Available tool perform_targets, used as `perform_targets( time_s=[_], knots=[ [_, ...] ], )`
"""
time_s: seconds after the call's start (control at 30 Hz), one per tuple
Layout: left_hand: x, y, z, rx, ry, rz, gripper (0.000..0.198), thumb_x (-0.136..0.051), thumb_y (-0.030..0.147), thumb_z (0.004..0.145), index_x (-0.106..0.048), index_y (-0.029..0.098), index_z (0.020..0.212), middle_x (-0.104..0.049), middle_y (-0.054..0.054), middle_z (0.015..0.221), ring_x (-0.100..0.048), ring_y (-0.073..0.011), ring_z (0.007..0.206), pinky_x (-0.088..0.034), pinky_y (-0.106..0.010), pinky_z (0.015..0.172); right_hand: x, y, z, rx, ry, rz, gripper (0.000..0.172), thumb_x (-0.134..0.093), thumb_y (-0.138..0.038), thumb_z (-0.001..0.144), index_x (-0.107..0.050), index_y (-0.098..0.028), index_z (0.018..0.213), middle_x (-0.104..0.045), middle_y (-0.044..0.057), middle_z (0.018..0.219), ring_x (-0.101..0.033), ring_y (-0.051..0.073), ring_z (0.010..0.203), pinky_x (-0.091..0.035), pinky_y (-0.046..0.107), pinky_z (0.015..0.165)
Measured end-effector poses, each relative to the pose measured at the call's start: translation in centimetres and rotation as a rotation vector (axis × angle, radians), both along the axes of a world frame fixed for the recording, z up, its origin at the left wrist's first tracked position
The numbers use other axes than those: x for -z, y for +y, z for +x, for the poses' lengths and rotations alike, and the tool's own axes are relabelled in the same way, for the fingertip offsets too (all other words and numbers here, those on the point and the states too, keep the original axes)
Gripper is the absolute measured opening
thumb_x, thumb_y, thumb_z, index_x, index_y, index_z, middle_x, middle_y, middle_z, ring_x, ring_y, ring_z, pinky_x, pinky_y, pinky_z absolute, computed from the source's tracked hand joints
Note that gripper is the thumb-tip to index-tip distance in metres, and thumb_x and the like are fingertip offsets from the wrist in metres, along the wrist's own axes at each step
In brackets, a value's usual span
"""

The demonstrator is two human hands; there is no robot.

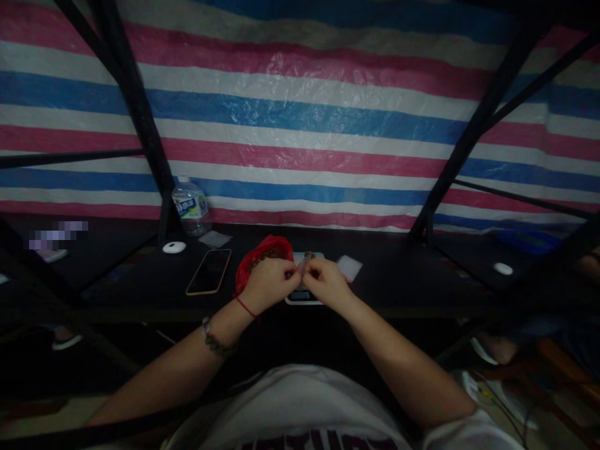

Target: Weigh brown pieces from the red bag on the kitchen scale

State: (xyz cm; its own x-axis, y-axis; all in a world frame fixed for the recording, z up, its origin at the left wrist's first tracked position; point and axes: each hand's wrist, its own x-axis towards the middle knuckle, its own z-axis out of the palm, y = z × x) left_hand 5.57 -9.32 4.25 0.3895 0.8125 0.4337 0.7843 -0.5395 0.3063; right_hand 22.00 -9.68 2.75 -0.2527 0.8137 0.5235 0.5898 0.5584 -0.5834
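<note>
My left hand (272, 278) and my right hand (327, 282) meet over a small white kitchen scale (304, 300), fingertips closed in a pinch. Between them is a small clear plastic bag (307, 258) with something brownish in it, both hands gripping its near edge. What exactly lies inside is too dim and small to tell. Right behind my left hand stands an open red plastic bag (244, 262) holding many small brown pieces (270, 254). A flat, translucent small bag or sheet (350, 267) lies on the black table just right of my right hand.
A phone (209, 272) lies at left, near a white oval object (174, 247). Behind are a clear plastic bottle (190, 209) and more small translucent bags (215, 239). Black metal posts (140, 119) rise on both sides before a striped tarp (304, 112). Another white oval object (503, 269) lies far right.
</note>
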Motion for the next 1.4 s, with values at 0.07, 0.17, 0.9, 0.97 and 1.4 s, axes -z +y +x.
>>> perform_targets(
  time_s=[0.07,0.17,0.9,0.97,1.4],
  knots=[
    [0.0,0.1,-0.2,-0.054,0.001,0.004,0.029,-0.048,0.031,0.08,-0.064,0.017,0.059,-0.064,-0.004,0.059,-0.054,-0.0136,0.056,-0.029,-0.026,0.054,0.0,-0.1,0.1,0.066,-0.018,0.039,0.021,-0.052,-0.011,0.071,-0.043,-0.018,0.052,-0.045,-0.003,0.055,-0.043,0.011,0.055,-0.029,0.023,0.053],
    [0.0,0.3,-0.5,-0.068,-0.007,0.002,0.028,-0.048,0.03,0.08,-0.065,0.018,0.061,-0.066,-0.004,0.063,-0.055,-0.0136,0.058,-0.03,-0.025,0.055,0.0,-0.1,0.4,0.142,-0.042,0.133,0.021,-0.053,-0.01,0.068,-0.041,-0.02,0.055,-0.044,-0.002,0.058,-0.045,0.013,0.058,-0.032,0.024,0.056],
    [-0.7,-0.6,-0.9,0.297,0.026,0.268,0.06,-0.067,0.046,0.073,-0.053,0.016,0.122,-0.056,-0.013,0.124,-0.05,-0.0283,0.116,-0.037,-0.042,0.101,0.1,0.6,1.0,-0.156,0.108,-0.017,0.029,-0.052,-0.003,0.071,-0.072,-0.02,0.083,-0.068,0.004,0.091,-0.061,0.017,0.088,-0.048,0.03,0.08],
    [-0.5,0.0,-1.2,0.309,0.05,0.253,0.075,-0.07,0.049,0.069,-0.045,0.016,0.131,-0.054,-0.014,0.128,-0.048,-0.03,0.12,-0.033,-0.045,0.105,0.1,0.6,1.0,-0.204,0.174,-0.092,0.026,-0.055,-0.007,0.071,-0.072,-0.019,0.088,-0.068,0.003,0.087,-0.061,0.016,0.081,-0.047,0.027,0.073],
    [-0.3,0.6,-1.3,0.344,0.087,0.117,0.066,-0.071,0.045,0.067,-0.053,0.02,0.125,-0.062,-0.01,0.113,-0.055,-0.028,0.106,-0.04,-0.041,0.095,1.4,1.3,0.8,-0.188,0.073,-0.109,0.012,-0.075,-0.021,0.067,-0.068,-0.019,0.076,-0.066,0.003,0.083,-0.059,0.018,0.084,-0.045,0.029,0.077]
  ],
)
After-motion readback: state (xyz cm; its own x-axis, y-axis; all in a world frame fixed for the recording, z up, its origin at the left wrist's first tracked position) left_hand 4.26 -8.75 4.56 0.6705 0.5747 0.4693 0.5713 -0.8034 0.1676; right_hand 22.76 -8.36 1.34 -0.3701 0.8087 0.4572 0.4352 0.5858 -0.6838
